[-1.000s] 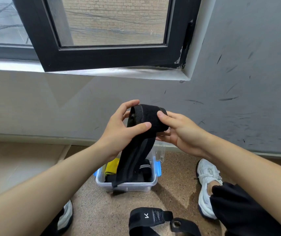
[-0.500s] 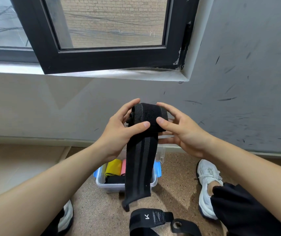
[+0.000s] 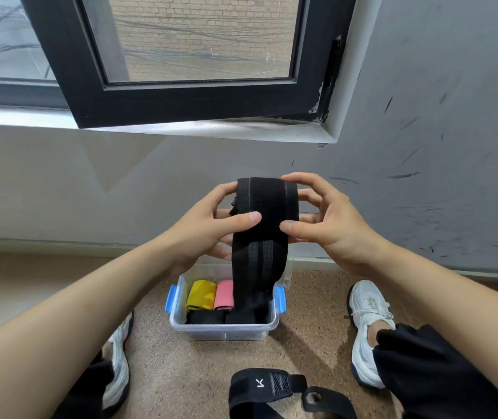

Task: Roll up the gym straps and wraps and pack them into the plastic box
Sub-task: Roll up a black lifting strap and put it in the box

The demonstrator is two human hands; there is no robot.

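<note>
A wide black wrap (image 3: 267,204), partly rolled, is held in the air in front of the wall. My left hand (image 3: 205,225) grips the roll's left side with the thumb across its front. My right hand (image 3: 323,219) grips its right side, fingers curled over the top. The loose tail (image 3: 256,276) hangs down into a clear plastic box (image 3: 223,329) with blue clips on the floor. Inside the box lie a yellow roll (image 3: 200,294), a pink roll (image 3: 224,294) and black rolled straps (image 3: 208,316).
A black strap with a white K (image 3: 267,388) and a loop lies on the speckled floor near the bottom edge. My white shoes (image 3: 365,325) stand either side of the box. An open black window frame (image 3: 181,101) juts out overhead.
The roll has grown and the hanging tail has shortened, its end now inside the box. Both hands shifted round the roll; my right fingers now curl over the top.
</note>
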